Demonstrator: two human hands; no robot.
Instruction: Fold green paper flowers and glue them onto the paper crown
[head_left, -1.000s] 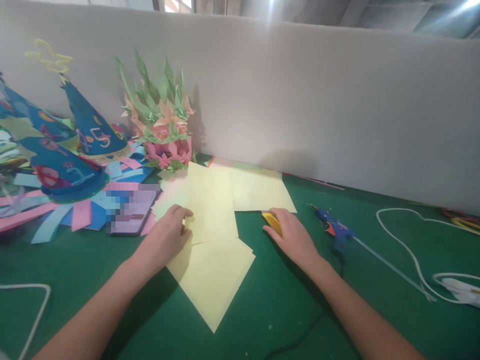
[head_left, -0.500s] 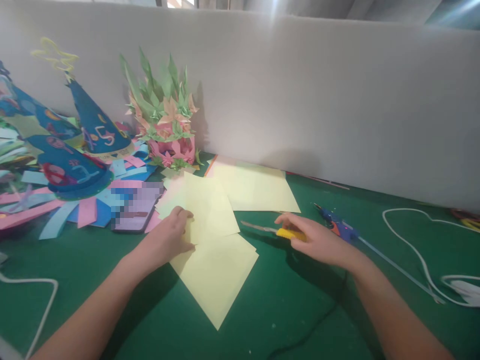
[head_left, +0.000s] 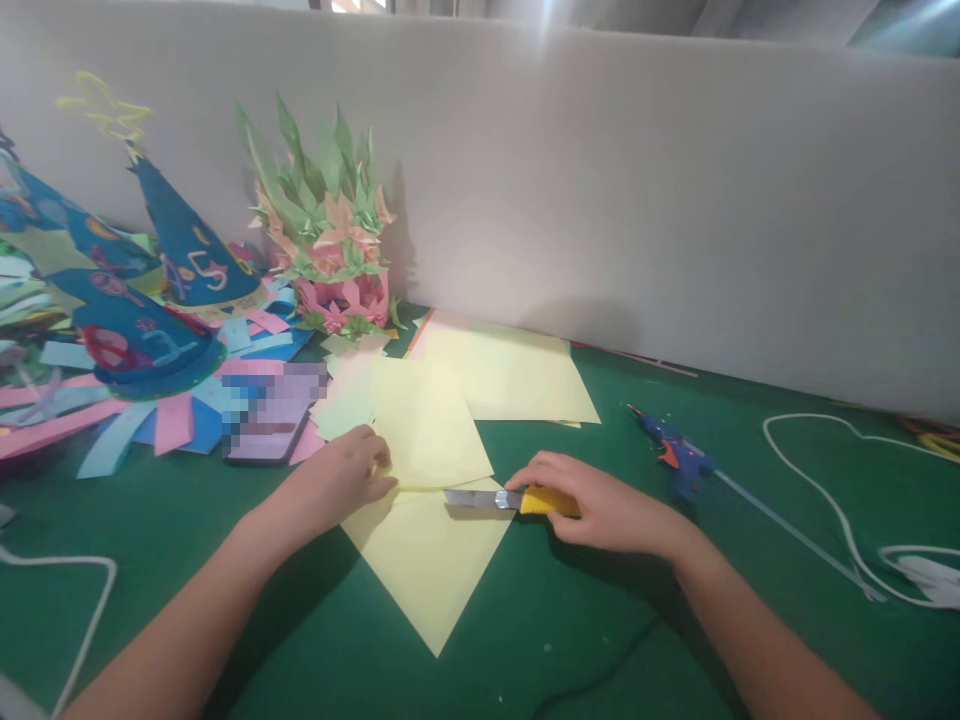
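My left hand (head_left: 358, 468) is closed on the left edge of a folded yellow sheet of paper (head_left: 435, 420), near its fold. Under it lies another yellow paper (head_left: 435, 580), a corner pointing toward me. My right hand (head_left: 592, 500) grips a yellow-handled utility knife (head_left: 547, 502) with its long blade extended. The blade points left, over the lower paper and just below the folded sheet's near edge. Whether the blade touches the paper I cannot tell.
More yellow sheets (head_left: 517, 375) lie by the white wall panel (head_left: 675, 200). A blue glue gun (head_left: 675, 445) and white cable (head_left: 817, 490) are at right. Left stand a phone (head_left: 281, 415), blue cone hats (head_left: 191, 240) and a folded-paper pineapple (head_left: 337, 230).
My right hand has brought the knife left and toward me, from beside the paper to over it. The folded sheet's top flap has shifted slightly right and down.
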